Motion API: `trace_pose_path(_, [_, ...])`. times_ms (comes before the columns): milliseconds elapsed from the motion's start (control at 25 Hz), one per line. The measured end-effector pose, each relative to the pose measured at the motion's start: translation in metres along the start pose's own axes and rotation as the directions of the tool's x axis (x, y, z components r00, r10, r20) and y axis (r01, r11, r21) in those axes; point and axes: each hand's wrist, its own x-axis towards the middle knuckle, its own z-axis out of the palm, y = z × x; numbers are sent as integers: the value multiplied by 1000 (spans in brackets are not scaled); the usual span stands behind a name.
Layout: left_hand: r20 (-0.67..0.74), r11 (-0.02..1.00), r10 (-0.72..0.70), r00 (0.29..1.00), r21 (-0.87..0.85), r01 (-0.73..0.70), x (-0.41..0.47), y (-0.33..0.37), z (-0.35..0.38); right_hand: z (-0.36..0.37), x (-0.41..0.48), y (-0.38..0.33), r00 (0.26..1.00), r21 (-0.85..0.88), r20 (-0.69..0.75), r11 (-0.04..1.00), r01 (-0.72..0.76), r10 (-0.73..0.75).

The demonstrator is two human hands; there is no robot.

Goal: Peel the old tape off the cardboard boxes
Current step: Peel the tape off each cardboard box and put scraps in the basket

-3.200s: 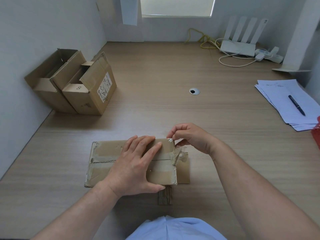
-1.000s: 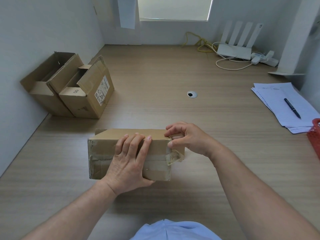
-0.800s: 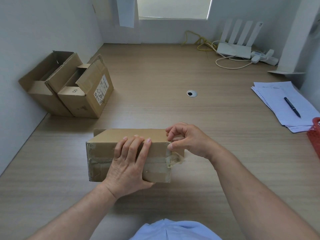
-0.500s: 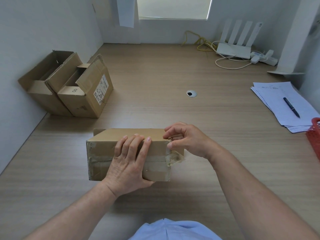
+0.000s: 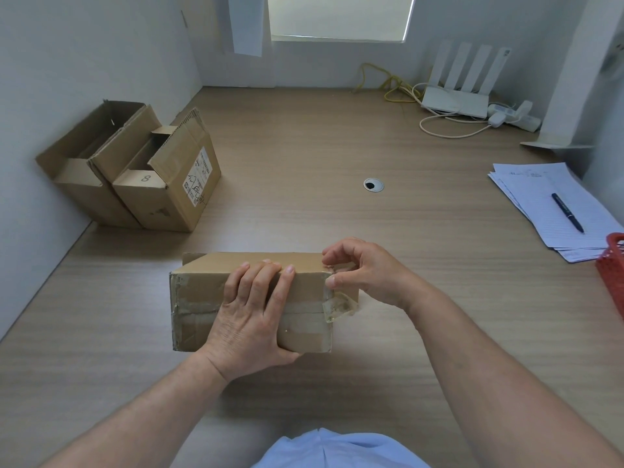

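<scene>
Taped box (image 5: pixel 199 298) front centre on desk (image 5: pixel 304 146); open boxes (image 5: pixel 135 170) far left, papers (image 5: pixel 547 204) right

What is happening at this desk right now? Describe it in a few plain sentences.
A person is working old tape off a closed cardboard box on the desk. The left hand holds the box steady across its near face, fingertips at the top edge. The right hand pinches the tape at the box's upper right corner, where a curled flap hangs loose. The strip along the front seam is not yet peeled.
</scene>
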Motion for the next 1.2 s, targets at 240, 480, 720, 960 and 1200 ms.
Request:
trace_pose_path(240, [-6, 1000, 2, 1000, -5, -2, 1, -1, -1, -1, 2, -1, 1000, -44, -15, 999, 24, -25])
trace_pose_path(480, [5, 1000, -3, 1000, -5, 3, 6, -2, -2, 3, -2, -2, 995, -53, -90, 998, 46, -50])
trace_pose_path(720, [18, 1000, 1, 1000, -6, -1, 6, -1, -3, -4, 4, -11, 1000, -121, -15, 993, 15, -17])
trace_pose_path(960, [22, 1000, -10, 1000, -5, 10, 7, -1, -3, -1, 3, -5, 999, -34, -27, 999, -17, 16])
trace_pose_path(1200, [25, 1000, -11, 1000, -1, 11, 6, -1, -3, -1, 2, -6, 999, -73, -32, 997, 24, -27])
